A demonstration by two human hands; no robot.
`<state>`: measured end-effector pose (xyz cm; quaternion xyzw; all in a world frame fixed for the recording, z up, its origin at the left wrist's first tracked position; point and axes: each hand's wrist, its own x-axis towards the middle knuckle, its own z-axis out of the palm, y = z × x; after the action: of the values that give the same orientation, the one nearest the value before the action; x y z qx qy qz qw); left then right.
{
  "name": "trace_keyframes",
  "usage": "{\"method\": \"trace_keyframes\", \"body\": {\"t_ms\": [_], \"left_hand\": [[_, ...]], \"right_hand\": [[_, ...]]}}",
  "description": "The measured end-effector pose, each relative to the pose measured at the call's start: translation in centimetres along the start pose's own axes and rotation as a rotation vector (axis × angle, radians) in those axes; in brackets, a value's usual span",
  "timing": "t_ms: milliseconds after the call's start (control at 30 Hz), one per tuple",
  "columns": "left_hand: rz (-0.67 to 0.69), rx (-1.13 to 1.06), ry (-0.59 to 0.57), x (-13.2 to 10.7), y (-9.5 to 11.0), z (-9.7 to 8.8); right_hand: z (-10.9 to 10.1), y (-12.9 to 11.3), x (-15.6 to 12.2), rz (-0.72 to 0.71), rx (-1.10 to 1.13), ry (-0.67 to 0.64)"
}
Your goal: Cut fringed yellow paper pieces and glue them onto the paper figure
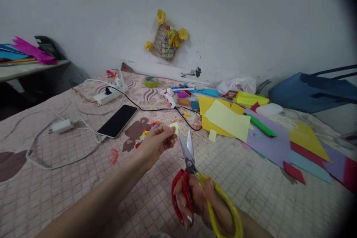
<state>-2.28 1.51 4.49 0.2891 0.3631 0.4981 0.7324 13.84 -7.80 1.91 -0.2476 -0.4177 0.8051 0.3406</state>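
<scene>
My left hand [156, 143] pinches a small pale yellow paper piece [174, 126] between thumb and fingers, held up over the bedspread. My right hand [200, 202] grips scissors [192, 171] with one red and one yellow handle loop. The blades are slightly parted and point up toward the paper, their tips just right of it. Whether the blades touch the paper I cannot tell.
Coloured paper sheets [227, 121] and a green marker [260, 126] lie at the right. A black phone [117, 121], white charger and cables [63, 126], power strip [110, 95], glue gun [169, 96] and tape roll [151, 81] lie ahead. A blue bag [312, 91] stands far right.
</scene>
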Motion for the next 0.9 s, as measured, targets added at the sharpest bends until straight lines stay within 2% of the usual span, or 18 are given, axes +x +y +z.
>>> {"method": "trace_keyframes", "body": {"t_ms": [67,233,600,900], "left_hand": [[-0.005,-0.036,0.016,0.1,0.3,0.0],[0.0,-0.074,0.031,0.1,0.7,0.0],[-0.057,-0.088,-0.008,0.0,0.6,0.0],[-0.069,-0.035,-0.086,0.0,-0.3,-0.1]], "right_hand": [[-0.1,0.6,0.1,0.035,0.025,-0.015],[-0.5,1.5,0.2,-0.028,0.088,-0.042],[-1.0,1.6,0.1,0.004,0.203,-0.106],[-0.2,1.0,0.1,-0.024,0.339,-0.13]]}}
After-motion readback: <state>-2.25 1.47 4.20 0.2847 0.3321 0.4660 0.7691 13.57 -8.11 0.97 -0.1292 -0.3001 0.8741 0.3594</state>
